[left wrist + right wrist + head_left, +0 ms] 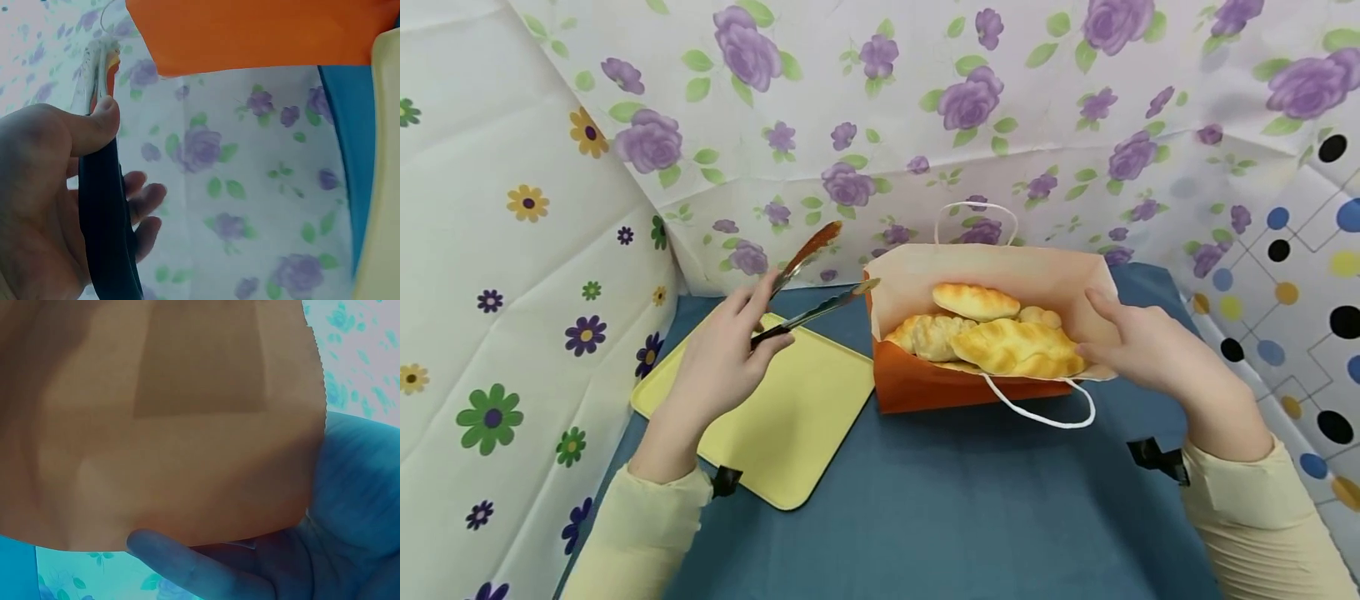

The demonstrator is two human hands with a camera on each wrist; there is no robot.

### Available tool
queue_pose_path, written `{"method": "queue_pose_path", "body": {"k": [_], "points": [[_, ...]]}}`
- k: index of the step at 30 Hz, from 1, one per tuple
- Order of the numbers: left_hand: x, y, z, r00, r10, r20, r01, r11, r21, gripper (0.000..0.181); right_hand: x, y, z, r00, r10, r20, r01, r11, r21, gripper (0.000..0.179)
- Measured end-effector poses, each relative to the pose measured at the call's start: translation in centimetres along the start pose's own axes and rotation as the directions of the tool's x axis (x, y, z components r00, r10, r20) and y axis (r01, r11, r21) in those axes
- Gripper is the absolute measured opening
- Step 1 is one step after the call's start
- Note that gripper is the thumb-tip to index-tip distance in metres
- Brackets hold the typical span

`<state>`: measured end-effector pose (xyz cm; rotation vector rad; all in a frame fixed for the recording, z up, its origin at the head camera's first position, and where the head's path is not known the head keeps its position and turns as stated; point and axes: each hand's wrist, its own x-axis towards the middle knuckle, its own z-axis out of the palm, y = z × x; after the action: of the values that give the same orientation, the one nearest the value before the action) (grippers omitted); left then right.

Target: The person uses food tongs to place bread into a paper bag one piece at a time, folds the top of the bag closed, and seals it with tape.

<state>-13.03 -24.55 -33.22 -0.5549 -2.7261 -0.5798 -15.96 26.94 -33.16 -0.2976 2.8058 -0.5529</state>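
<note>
My left hand (722, 354) grips a pair of tongs (812, 312) with dark handles, above the left side of the table. The arms of the tongs stand spread, their tips near the bag's left side, with nothing between them. In the left wrist view, the thumb lies along the dark handle (106, 206). An orange paper bag (940, 392) with white cord handles lies with its mouth toward me. Several bread pieces (1018, 348) fill it, one loaf (976, 301) on top at the back. My right hand (1150, 342) holds the bag's right edge.
A yellow tray (805, 417) lies on the blue tablecloth (962, 517), left of the bag and partly below my left hand. Flower-printed sheets (820, 100) stand as walls behind and to the left. A dotted sheet (1292, 292) borders the right side.
</note>
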Motion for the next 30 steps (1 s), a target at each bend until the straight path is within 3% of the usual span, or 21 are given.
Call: {"method": "queue_pose_path", "body": {"k": [3, 8, 11, 14, 16, 17, 21, 23, 27, 30], "points": [[-1.9, -1.1, 0.3, 0.995, -0.094, -0.011, 0.093, 0.994, -0.061, 0.081, 0.0, -0.2, 0.0, 1.0, 0.001, 0.008, -0.001, 1.0, 0.006, 0.1], [-5.4, -3.3, 0.6, 0.974, -0.223, -0.041, 0.218, 0.97, -0.11, 0.081, 0.0, -0.3, 0.0, 1.0, 0.001, 0.012, -0.001, 1.0, 0.001, 0.099], [-8.0, -5.0, 0.5, 0.957, -0.288, -0.033, 0.282, 0.952, -0.119, 0.081, 0.0, -0.2, 0.0, 1.0, 0.0, 0.015, 0.0, 1.0, -0.005, 0.099], [-10.8, -6.9, 0.4, 0.928, -0.373, 0.01, 0.372, 0.92, -0.127, 0.081, 0.1, -0.1, 0.0, 1.0, -0.006, 0.014, 0.006, 1.0, -0.01, 0.099], [-12.6, -8.2, 0.3, 0.891, -0.452, 0.045, 0.454, 0.884, -0.112, 0.08, 0.1, -0.1, -0.1, 1.0, -0.01, 0.012, 0.01, 1.0, -0.012, 0.098], [-13.4, -8.7, 0.3, 0.865, -0.498, 0.062, 0.502, 0.86, -0.099, 0.081, 0.1, -0.1, -0.1, 1.0, -0.012, 0.012, 0.012, 1.0, -0.011, 0.098], [-15.5, -10.4, 0.3, 0.737, -0.662, 0.139, 0.67, 0.742, -0.019, 0.075, 0.1, 0.0, -0.1, 1.0, -0.008, 0.016, 0.009, 1.0, -0.015, 0.098], [-16.3, -11.1, 0.4, 0.679, -0.71, 0.187, 0.72, 0.694, 0.021, 0.074, 0.1, 0.0, -0.1, 1.0, -0.006, 0.016, 0.006, 1.0, -0.018, 0.098], [-17.8, -11.9, 0.8, 0.598, -0.761, 0.25, 0.774, 0.63, 0.066, 0.077, 0.1, 0.1, -0.1, 1.0, -0.004, 0.018, 0.004, 1.0, -0.018, 0.098], [-18.7, -12.1, 1.3, 0.533, -0.813, 0.232, 0.824, 0.562, 0.076, 0.081, 0.1, 0.0, -0.2, 1.0, -0.004, 0.02, 0.005, 1.0, -0.015, 0.098]]}}
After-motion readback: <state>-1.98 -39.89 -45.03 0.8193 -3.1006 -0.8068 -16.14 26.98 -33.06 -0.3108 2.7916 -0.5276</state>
